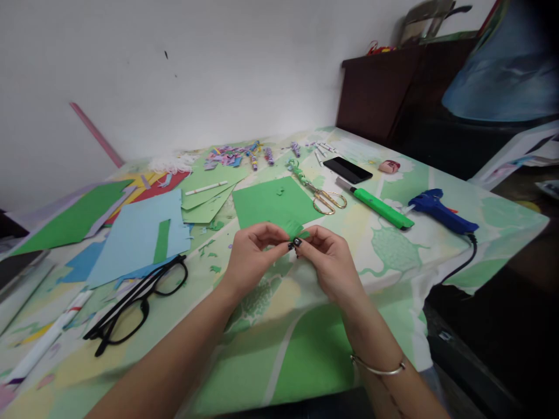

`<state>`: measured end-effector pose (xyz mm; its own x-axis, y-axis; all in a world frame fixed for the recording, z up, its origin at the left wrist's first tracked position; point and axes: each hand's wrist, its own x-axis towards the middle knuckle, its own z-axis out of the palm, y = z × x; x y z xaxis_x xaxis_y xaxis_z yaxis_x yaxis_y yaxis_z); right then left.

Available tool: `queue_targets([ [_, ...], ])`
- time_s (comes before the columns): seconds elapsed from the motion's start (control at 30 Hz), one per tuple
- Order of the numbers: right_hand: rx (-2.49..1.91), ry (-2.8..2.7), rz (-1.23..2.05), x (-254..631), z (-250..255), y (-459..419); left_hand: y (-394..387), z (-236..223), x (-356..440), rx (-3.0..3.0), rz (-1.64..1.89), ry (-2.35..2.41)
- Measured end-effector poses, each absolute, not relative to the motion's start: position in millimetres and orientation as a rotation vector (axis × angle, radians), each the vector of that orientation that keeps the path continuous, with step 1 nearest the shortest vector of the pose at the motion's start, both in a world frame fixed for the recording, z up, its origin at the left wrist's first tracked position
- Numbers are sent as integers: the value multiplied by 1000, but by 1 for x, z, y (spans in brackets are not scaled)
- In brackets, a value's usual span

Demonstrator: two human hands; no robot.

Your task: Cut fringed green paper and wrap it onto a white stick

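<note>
My left hand (258, 253) and my right hand (325, 255) meet over the front of the table, fingertips pinched together. Between them is a small piece of green paper (293, 229), partly hidden by the fingers; its exact shape is blurred. Just behind the hands lies a green paper sheet (273, 201) with a few scraps on it. Gold-handled scissors (328, 202) rest at that sheet's right edge, their blades by a green-and-white paper piece (297, 170).
Right of the scissors lie a phone (348, 169), a green utility knife (381, 207) and a blue glue gun (443, 210) with its cord over the edge. Black glasses (146, 297), a light blue sheet (142, 233) and a white marker (48, 343) lie left. Paper scraps (225, 156) sit behind.
</note>
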<state>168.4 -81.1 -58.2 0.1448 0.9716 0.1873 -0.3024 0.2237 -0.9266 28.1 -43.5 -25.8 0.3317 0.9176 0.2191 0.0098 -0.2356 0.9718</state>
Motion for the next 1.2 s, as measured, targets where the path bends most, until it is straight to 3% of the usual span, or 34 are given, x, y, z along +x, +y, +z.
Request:
queue_targets([
  [0.4,-891,-973,1074,169,-59,-81,-48,-26,28,1775,1215,770],
  [0.93,-850,-945,1133,169,-57,-82,-49,-27,31,1654,1346,727],
  [1.2,-760,-794,1062,173,-48,-86,-47,-20,28,1572,960,734],
])
